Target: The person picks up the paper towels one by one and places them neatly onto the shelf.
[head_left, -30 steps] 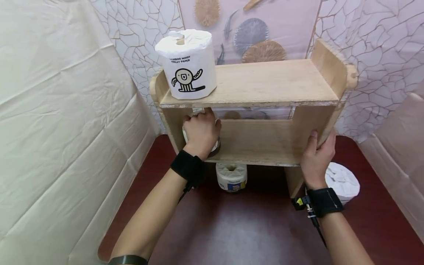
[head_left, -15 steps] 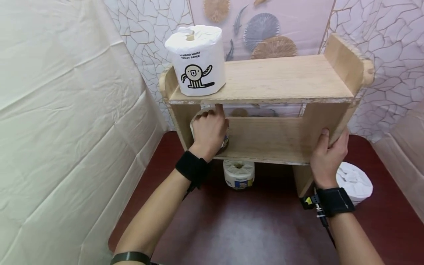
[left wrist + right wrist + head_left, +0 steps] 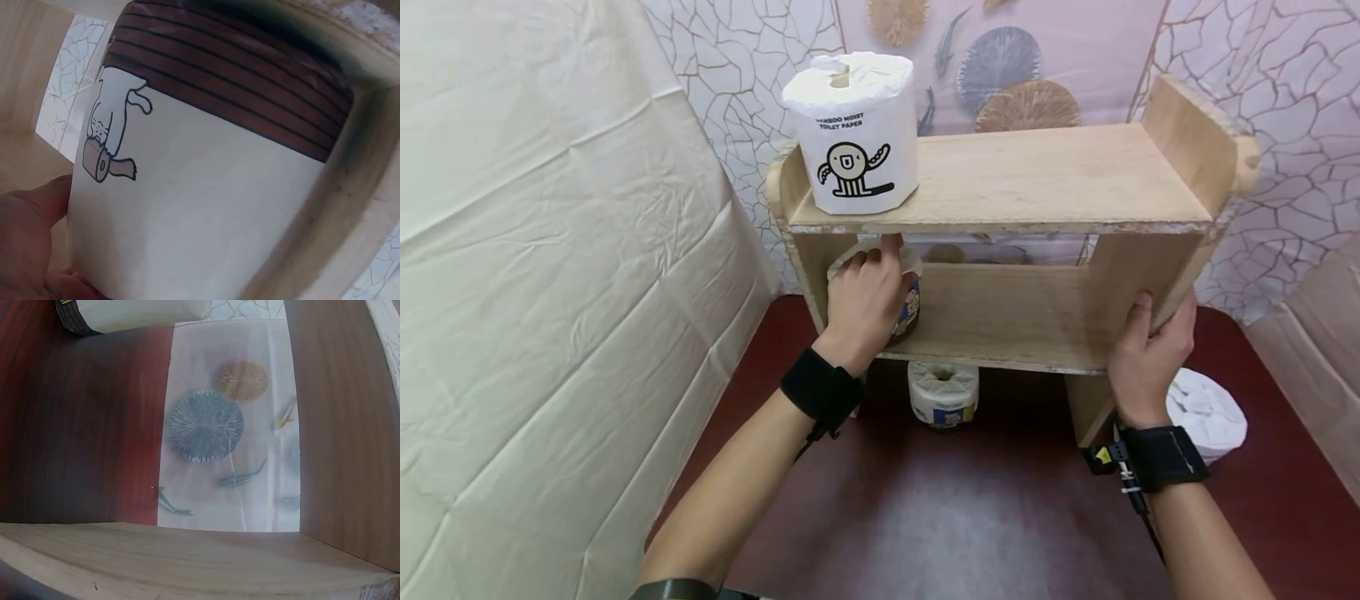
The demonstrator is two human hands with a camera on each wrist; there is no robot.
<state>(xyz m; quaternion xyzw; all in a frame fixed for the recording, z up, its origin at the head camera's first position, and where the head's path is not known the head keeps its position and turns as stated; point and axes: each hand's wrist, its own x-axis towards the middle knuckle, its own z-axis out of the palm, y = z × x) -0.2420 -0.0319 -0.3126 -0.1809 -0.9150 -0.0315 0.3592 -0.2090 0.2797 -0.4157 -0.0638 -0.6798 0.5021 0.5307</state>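
In the head view, my left hand (image 3: 867, 304) holds a wrapped toilet roll (image 3: 912, 304) on the middle board of a wooden shelf (image 3: 1037, 179), against its left side panel. The fingers lie over the roll's top edge and hide much of it. The left wrist view shows the wrapper (image 3: 206, 206) close up, white with a brown striped band and a drawn animal, and part of the hand at lower left. My right hand (image 3: 1148, 362) grips the shelf's right side panel (image 3: 1138, 283), thumb on the inner face, fingers outside.
A white toilet roll (image 3: 857, 142) with a cartoon figure stands on the top board's left end. Another roll (image 3: 943, 396) sits under the shelf, and one more (image 3: 1206, 412) lies right of it on the dark red table (image 3: 970, 517). Patterned cloth hangs behind.
The left hand has shifted slightly left against the shelf, and more of the held roll's coloured label shows beside it. The right hand keeps its grip. The head view has swung slightly left.
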